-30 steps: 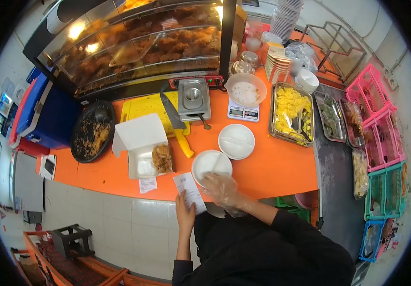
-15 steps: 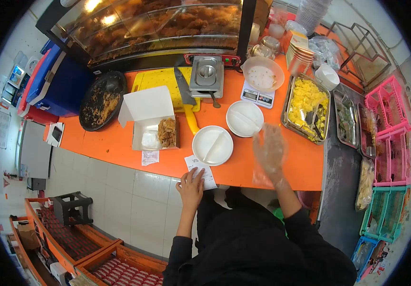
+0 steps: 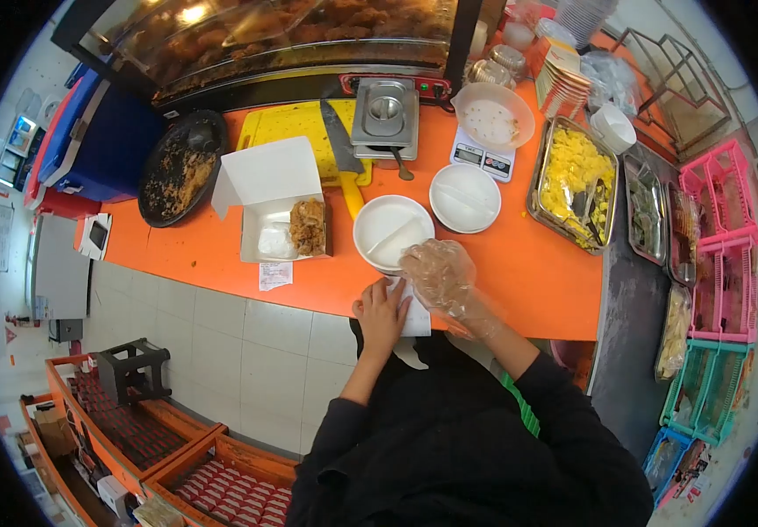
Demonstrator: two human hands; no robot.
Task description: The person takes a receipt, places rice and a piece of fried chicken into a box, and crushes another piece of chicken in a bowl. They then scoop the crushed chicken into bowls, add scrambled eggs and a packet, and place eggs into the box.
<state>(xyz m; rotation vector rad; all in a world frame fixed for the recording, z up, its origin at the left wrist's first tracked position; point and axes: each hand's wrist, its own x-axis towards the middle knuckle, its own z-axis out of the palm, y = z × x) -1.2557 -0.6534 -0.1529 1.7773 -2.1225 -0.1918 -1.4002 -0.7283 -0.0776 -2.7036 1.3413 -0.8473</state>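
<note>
My left hand rests at the table's front edge, bare, its fingers apart and lying on a white paper slip. My right hand, in a clear plastic glove, has its fingers bent over the front right rim of a divided white bowl. The slip's far end runs toward the bowl and is partly hidden by both hands. A second divided white bowl stands just behind and to the right. Left of the bowls, an open white box contains fried chicken and a white wrapped lump.
Behind lie a yellow cutting board, a knife and a lidded steel container. A scale carries a plastic bowl. A tray of yellow food stands right, a black pan left, a heated chicken cabinet at the back.
My right hand has come left and down to the nearer bowl's rim. My left hand and the slip have shifted right. That bowl sits slightly farther back; the view has tilted a little.
</note>
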